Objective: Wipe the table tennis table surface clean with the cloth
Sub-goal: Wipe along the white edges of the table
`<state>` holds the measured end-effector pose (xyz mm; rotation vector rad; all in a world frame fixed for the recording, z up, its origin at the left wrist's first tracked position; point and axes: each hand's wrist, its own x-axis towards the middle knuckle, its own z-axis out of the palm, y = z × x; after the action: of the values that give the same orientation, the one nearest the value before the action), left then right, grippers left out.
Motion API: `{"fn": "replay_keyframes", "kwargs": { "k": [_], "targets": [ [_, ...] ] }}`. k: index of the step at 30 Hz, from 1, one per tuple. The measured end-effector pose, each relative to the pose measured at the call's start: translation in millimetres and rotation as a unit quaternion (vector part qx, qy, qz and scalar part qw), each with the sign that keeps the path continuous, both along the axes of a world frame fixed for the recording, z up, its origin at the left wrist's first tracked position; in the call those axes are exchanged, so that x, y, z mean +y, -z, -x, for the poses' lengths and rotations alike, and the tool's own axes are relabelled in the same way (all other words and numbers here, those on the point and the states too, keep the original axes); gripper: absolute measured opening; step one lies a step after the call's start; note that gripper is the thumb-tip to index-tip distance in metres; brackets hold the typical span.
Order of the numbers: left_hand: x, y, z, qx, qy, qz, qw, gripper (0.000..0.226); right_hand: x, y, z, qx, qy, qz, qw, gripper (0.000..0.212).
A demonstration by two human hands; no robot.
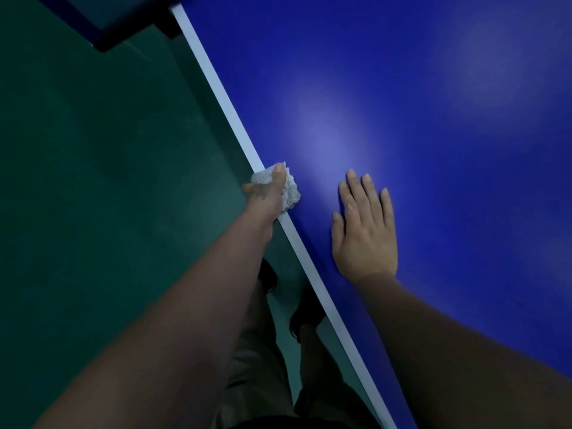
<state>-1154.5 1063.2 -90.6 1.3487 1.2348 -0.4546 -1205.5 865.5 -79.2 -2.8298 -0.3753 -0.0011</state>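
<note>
Open blue desk (433,150) surface ahead and rightward, obstructed only by right hand (365,230) lying flat near white edge.

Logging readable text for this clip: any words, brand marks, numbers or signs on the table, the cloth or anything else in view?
None can be read.
Blue table top: plain, no print; only its white edge line.
White cloth, gripped by the left hand at the edge: no label showing.
Right hand, flat on the table: no writing.
Green floor: unmarked.

The left hand (268,193) hides most of the cloth (289,191); table (433,150) cropped.
</note>
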Motion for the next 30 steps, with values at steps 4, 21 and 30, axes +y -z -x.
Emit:
{"fn": "replay_keyframes", "kwargs": {
  "k": [4,21,30],
  "targets": [
    [30,2,-38,-0.017,0.002,0.009,1.0,0.077,1,0,-1,-0.006,0.007,-0.018,1.0,0.051],
    [6,-25,-13,-0.131,0.035,0.047,0.99,0.039,2,1,-2,-0.015,0.003,-0.023,1.0,0.051],
    [11,-42,-31,-0.123,0.024,0.047,0.991,0.028,2,-1,-2,-0.009,0.006,-0.029,1.0,0.051]
  ]
}}
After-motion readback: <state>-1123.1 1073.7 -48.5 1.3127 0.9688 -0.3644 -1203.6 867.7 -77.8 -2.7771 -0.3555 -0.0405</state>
